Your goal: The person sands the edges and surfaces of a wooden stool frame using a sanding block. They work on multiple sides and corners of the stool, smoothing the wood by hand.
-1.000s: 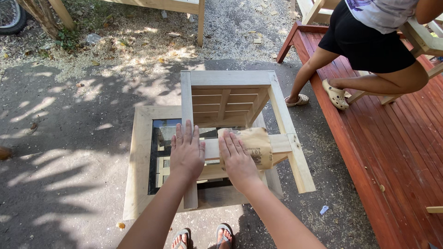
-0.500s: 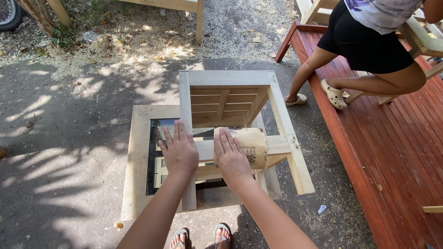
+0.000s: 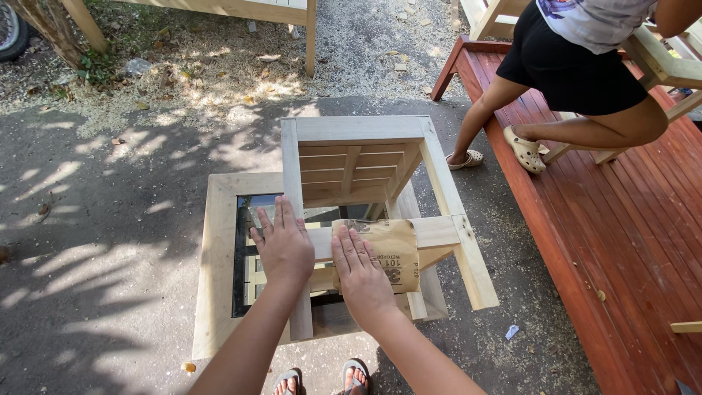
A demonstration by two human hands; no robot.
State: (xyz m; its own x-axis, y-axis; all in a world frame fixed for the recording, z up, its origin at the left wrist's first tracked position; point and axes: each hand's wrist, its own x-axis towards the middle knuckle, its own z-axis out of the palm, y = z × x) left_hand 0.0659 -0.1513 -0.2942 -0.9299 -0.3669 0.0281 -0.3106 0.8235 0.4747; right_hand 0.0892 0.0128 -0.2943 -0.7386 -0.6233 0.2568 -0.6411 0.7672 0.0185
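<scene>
— From the head view, what are the hands on?

— Low in the middle of the frame, the right hand (image 3: 363, 276) lies flat, fingers spread, pressing a brown sheet of sandpaper (image 3: 387, 252) onto the cross rail (image 3: 436, 232) of a pale wooden frame (image 3: 358, 130). It isn't clamped on the paper, just palm-down on top of it. The left hand (image 3: 284, 245) is also open and flat, just beside it, bearing on the frame's left upright (image 3: 292, 175) where the rail meets it.

— And what's the frame sitting on?

— A square wooden table with a dark glass centre (image 3: 219, 241), on grey pavement (image 3: 95, 256) in dappled shade. Sandalled toes (image 3: 322, 380) show at the bottom edge.

— How far along would you say the sanding is?

— Hard to tell. All the wood looks bare and pale, and I can't see which faces are smooth. The paper covers only the middle of the one rail, so I'd judge the uprights and inner slats are still to do.

— Anyone else about?

— Upper right, another person (image 3: 578, 66) crouches on a red plank deck (image 3: 629, 241), well apart. Sawdust (image 3: 212, 69) lies scattered at upper left.
</scene>
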